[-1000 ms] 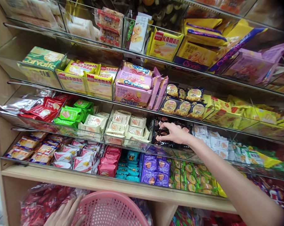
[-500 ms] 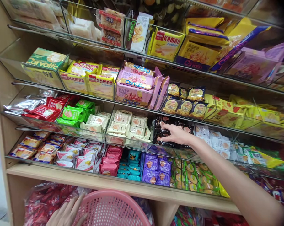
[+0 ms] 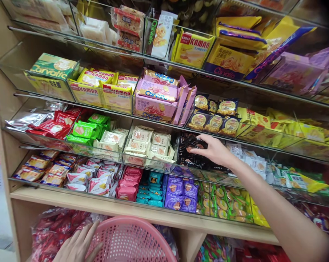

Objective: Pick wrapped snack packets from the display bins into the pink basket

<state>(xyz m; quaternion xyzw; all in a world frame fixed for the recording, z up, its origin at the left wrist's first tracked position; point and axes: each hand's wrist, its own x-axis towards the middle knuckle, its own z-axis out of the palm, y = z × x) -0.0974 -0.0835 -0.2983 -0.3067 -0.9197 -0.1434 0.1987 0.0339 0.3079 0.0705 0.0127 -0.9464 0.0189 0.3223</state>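
Observation:
In the head view my right hand [image 3: 215, 150] reaches into the shelf compartment of black-wrapped snacks. Its thumb and fingers pinch a black snack packet [image 3: 198, 142], lifted slightly above the other black packets [image 3: 186, 157]. My left hand [image 3: 78, 242] is at the lower left, at the left rim of a pink perforated plastic basket [image 3: 138, 222]. Its fingers lie along the outside of the rim and the thumb is on the inner side. The visible inside of the basket shows only its holed wall; the bottom is cut off by the frame.
Clear-fronted shelf trays hold white snack packets [image 3: 163, 140] left of the black ones and white-blue packets [image 3: 253, 163] to the right. Purple packets [image 3: 182, 193] lie below. A wooden ledge [image 3: 164, 218] runs above the basket; red bagged goods [image 3: 53, 229] stand behind my left hand.
My right hand has closed on a black packet and risen a little, up and to the right. The left hand stays at the basket rim.

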